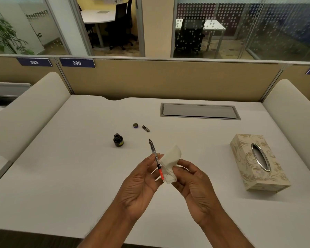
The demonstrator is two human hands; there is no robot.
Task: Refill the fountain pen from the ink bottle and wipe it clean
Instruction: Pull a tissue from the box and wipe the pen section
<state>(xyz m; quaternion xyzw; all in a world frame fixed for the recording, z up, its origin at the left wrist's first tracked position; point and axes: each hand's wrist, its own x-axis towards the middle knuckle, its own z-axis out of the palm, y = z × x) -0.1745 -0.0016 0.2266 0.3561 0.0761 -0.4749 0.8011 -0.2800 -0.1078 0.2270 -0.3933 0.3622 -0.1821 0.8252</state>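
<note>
Holding a thin see-through fountain pen with a red-orange back end [155, 154], the left hand [141, 178] pinches it between thumb and fingers, with the dark tip pointing up and away. The right hand [191, 178] grips a folded white paper tissue [171, 161], which sits right beside the pen and seems to touch its lower part. Both are up in the air above the white counter [79, 167]. Farther off on the counter stands a small dark glass ink bottle [118, 140] with no lid on. Its little round lid [135, 125] and a short dark metal pen piece [146, 128] lie near each other, a bit beyond the bottle. A cream tissue box with a swirly pattern [258, 161] sits well off to the right. This looks like the wiping part of the job. The tip may be wet, so ink could drip on the counter or smear on fingers if the tissue misses it. A hard rub could bend the tip. The open bottle could tip and spill if an arm bumps it.
</note>
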